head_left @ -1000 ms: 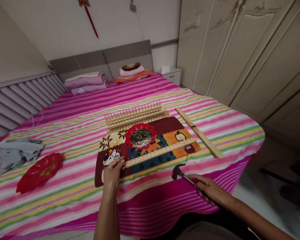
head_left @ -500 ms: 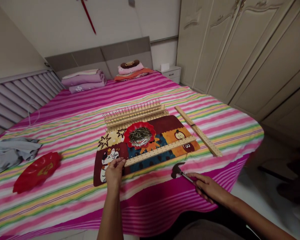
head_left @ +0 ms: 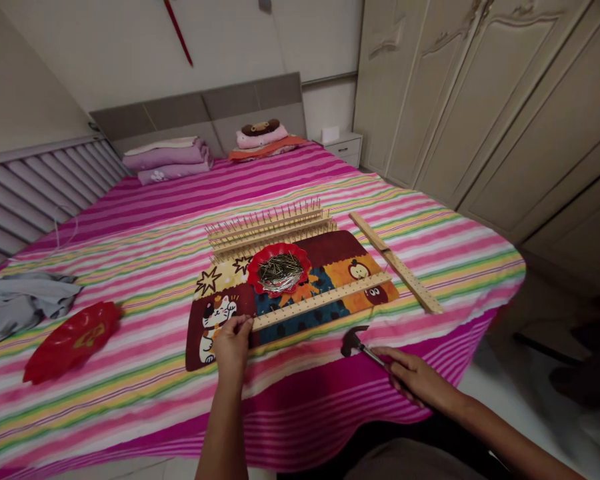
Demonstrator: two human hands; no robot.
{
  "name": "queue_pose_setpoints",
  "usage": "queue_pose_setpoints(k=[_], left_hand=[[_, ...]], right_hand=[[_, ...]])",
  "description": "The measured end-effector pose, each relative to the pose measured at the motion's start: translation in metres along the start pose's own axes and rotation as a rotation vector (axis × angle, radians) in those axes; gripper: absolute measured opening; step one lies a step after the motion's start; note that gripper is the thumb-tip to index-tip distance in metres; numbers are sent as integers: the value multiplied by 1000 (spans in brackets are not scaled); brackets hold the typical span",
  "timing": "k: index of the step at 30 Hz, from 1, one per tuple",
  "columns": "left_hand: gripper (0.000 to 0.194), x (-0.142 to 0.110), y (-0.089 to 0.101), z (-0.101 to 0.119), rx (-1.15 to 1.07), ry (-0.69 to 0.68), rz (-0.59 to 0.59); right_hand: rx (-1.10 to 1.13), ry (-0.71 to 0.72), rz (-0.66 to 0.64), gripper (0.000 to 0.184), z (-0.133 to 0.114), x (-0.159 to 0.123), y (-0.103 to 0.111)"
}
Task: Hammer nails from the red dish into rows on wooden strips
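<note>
My left hand (head_left: 234, 339) is closed at the left end of a pale wooden strip (head_left: 325, 300), thumb and fingers pinching it. Small holes run along that strip, and a few nails stand in it toward its left part. Under it lies a mat (head_left: 330, 250) printed with a cat and other cartoon figures. In my right hand (head_left: 413, 375) is the handle of a claw hammer (head_left: 351, 342), its dark head low over the bed's near edge. A red scalloped dish (head_left: 253, 279) full of loose nails (head_left: 280, 272) sits on the mat behind the strip.
Behind the mat lie several wooden strips (head_left: 270, 230) bristling with upright nails. More drilled strips (head_left: 410, 280) rest on the right. At left are a red plastic dish (head_left: 73, 340) and grey cloth (head_left: 25, 303). Folded bedding (head_left: 170, 160) sits by the headboard (head_left: 180, 117); wardrobes (head_left: 455, 87) stand right.
Hardly anything differs. My left hand has moved very slightly to the right at the strip's end, and the hammer stays in my right hand at nearly the same spot.
</note>
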State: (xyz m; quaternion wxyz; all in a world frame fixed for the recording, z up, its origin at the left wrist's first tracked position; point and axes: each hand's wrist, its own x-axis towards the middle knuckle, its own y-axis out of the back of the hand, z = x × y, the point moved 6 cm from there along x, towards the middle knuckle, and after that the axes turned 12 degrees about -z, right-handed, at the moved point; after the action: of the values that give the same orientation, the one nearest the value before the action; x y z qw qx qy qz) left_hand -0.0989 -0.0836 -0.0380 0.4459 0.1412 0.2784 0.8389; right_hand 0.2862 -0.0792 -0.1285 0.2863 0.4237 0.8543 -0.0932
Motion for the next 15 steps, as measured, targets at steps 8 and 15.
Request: queue_pose_setpoints(k=[8,15], left_hand=[[20,-1,-5,-3,75,-169,43],[14,-4,-5,1,102,-203,49]], right_hand=[[-258,418,-84,41,-81,-17,-40],[-553,743,-92,40,-206,-10,-95]])
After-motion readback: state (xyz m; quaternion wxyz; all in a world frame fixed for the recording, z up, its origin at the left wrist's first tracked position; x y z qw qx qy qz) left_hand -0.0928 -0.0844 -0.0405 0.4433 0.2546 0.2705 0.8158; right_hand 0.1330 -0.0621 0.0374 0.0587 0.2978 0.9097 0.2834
